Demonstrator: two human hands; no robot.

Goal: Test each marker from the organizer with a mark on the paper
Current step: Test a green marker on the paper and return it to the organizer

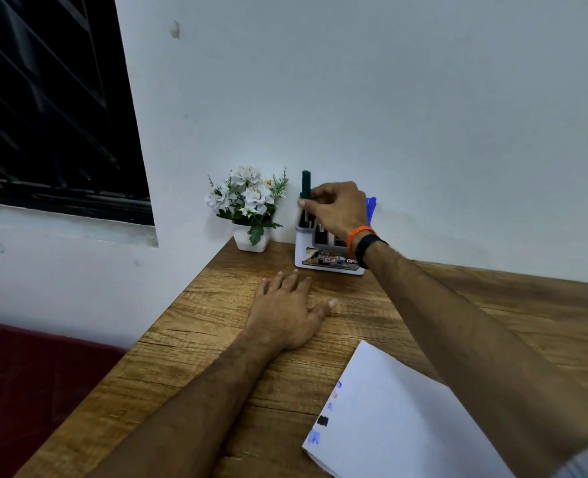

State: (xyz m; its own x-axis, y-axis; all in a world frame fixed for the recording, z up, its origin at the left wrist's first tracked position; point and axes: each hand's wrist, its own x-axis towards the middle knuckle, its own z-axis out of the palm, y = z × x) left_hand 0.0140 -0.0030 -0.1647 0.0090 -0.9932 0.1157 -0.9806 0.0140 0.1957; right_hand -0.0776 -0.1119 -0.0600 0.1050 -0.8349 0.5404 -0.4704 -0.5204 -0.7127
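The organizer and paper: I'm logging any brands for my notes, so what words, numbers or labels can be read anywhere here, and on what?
"OP", white letters, cut off by the right wrist: on the label on the front of the organizer.
Red-framed box on the same label: perhaps "42", too blurred to be sure.
Paper: only colour test marks, no writing.
Green marker: no readable print.

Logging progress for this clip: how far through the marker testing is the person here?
Partly done: the paper already carries several marks along its left edge, blue and black among them. In hand: the right hand pinches a dark green marker at the organizer; the left hand rests flat on the desk. Other markers stand in the organizer; which are untested is unclear.
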